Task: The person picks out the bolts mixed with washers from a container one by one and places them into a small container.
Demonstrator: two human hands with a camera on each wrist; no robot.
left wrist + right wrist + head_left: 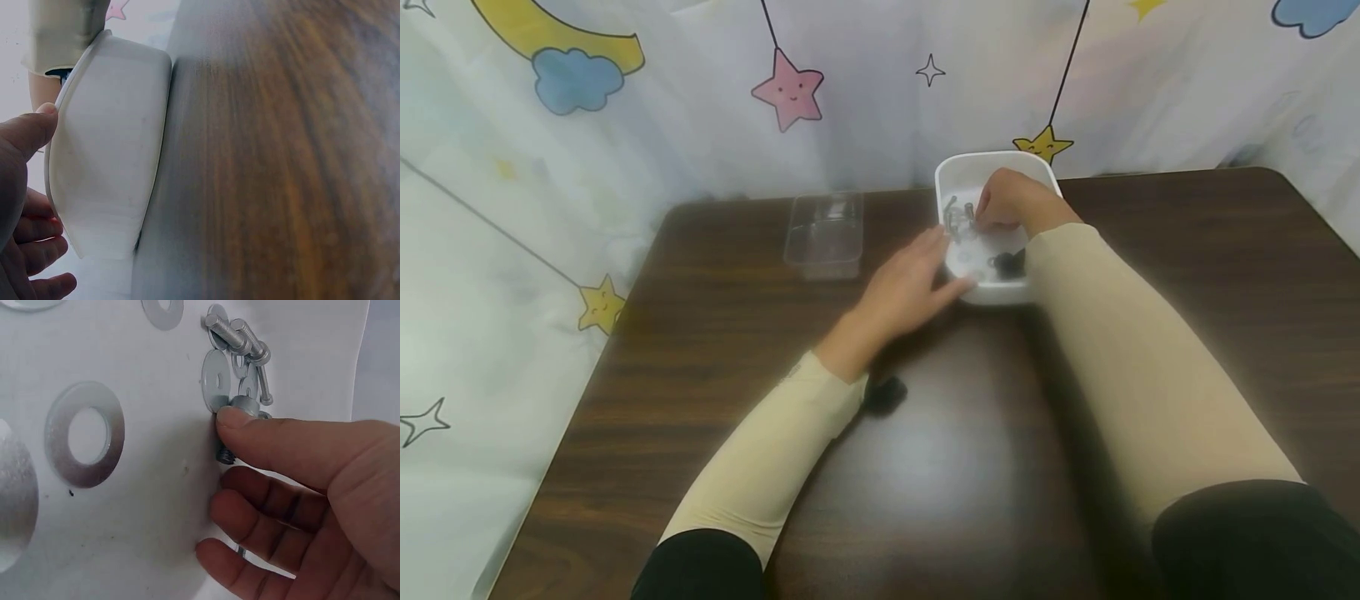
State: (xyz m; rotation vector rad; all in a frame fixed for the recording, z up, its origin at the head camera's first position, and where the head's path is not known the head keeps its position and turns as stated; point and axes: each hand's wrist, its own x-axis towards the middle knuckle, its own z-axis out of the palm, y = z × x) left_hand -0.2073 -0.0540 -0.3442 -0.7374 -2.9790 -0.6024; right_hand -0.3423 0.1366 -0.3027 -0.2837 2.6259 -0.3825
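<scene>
A white plastic tub (992,293) stands near the table's back edge, holding loose bolts and washers. My right hand (1011,202) reaches inside it. In the right wrist view, the thumb and forefinger of that hand pinch a bolt (245,405), whose threaded end shows below the thumb. More bolts (234,339) and thin washers lie just beyond. One large flat washer (84,434) is nearer the camera. My left hand (904,286) rests against the tub's near left side. Its thumb touches the rim (51,156), and its fingers are loosely extended.
A clear plastic box (823,237) stands on the brown table (737,333), left of the tub. Behind the table hangs a white curtain (865,108) with stars and clouds. A dark device (886,396) sits beside the left wrist.
</scene>
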